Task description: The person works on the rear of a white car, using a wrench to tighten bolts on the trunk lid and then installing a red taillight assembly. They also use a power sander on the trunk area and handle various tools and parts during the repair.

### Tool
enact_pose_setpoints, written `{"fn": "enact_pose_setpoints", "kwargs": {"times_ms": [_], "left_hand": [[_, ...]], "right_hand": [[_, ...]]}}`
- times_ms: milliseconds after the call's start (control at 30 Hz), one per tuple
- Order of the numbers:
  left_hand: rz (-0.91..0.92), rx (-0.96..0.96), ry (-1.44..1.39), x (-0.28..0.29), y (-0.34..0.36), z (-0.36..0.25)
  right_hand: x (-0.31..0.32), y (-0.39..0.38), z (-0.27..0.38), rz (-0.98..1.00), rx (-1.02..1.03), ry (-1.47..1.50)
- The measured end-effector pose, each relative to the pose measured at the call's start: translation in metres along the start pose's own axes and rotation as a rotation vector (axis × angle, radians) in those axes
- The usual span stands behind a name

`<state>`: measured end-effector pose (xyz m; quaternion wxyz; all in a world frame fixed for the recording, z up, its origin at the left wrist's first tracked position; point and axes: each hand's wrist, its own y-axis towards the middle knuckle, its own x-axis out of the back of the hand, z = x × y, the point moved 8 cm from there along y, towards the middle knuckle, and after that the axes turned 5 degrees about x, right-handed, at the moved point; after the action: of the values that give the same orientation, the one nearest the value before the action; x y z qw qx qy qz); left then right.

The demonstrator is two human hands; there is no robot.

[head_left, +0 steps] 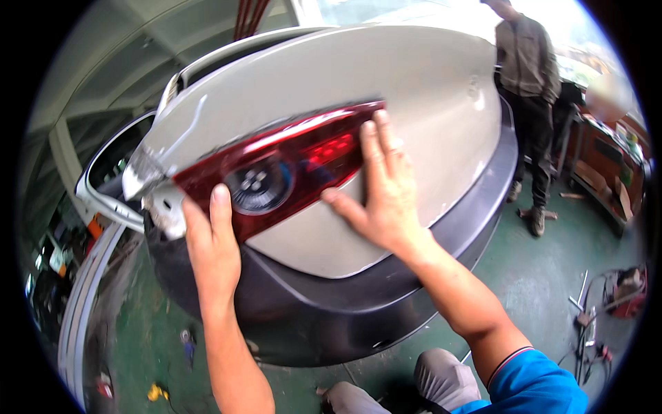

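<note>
A red car tail light [303,172] with a round clear lamp in it sits against the pale grey tailgate [441,83]. My left hand [214,255] is at its lower left corner, the thumb lying on the lens and the other fingers along the outer edge. Across the light's narrow right end stretches my right hand [386,186], fingertips near the upper corner and thumb at the lower edge. Both hands hold the light. What lies behind it is hidden. To its left, a bare white metal corner of the body [165,207] shows.
Below the tailgate curves a dark bumper [386,310]. A person [527,90] stands at the far right, near a tool cart [600,162]. Tools and cables [586,317] lie on the green floor at right; a yellow object [157,392] lies at lower left.
</note>
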<state>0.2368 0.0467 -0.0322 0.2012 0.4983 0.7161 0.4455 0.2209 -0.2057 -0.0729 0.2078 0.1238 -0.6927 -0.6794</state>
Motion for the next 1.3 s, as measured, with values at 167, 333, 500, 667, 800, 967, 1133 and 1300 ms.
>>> {"fn": "enact_pose_setpoints", "kwargs": {"times_ms": [167, 333, 500, 667, 800, 967, 1133, 1300], "left_hand": [[-0.004, 0.07, 0.032, -0.021, -0.003, -0.008], [-0.057, 0.061, 0.011, -0.015, -0.006, -0.009], [-0.047, 0.051, 0.013, -0.015, -0.005, -0.002], [-0.066, 0.046, 0.051, -0.014, -0.006, 0.0], [-0.045, 0.092, -0.022, -0.014, -0.005, 0.007], [-0.062, 0.053, -0.07, -0.013, -0.001, 0.01], [-0.417, -0.332, 0.647, -0.015, -0.035, -0.063], [0.038, -0.636, 0.876, -0.068, -0.05, -0.071]], "right_hand": [[0.011, -0.002, -0.01, -0.013, -0.043, 0.007], [0.017, -0.003, -0.005, -0.087, -0.044, 0.065], [0.019, -0.013, -0.001, -0.086, 0.139, 0.079], [0.019, -0.011, 0.006, 0.01, 0.127, 0.079], [0.017, -0.011, 0.006, 0.07, 0.141, 0.055], [0.015, -0.011, 0.01, 0.157, 0.096, 0.033], [0.01, -0.011, 0.01, 0.189, 0.107, -0.029], [0.01, -0.012, 0.011, 0.186, 0.105, -0.01]]}}
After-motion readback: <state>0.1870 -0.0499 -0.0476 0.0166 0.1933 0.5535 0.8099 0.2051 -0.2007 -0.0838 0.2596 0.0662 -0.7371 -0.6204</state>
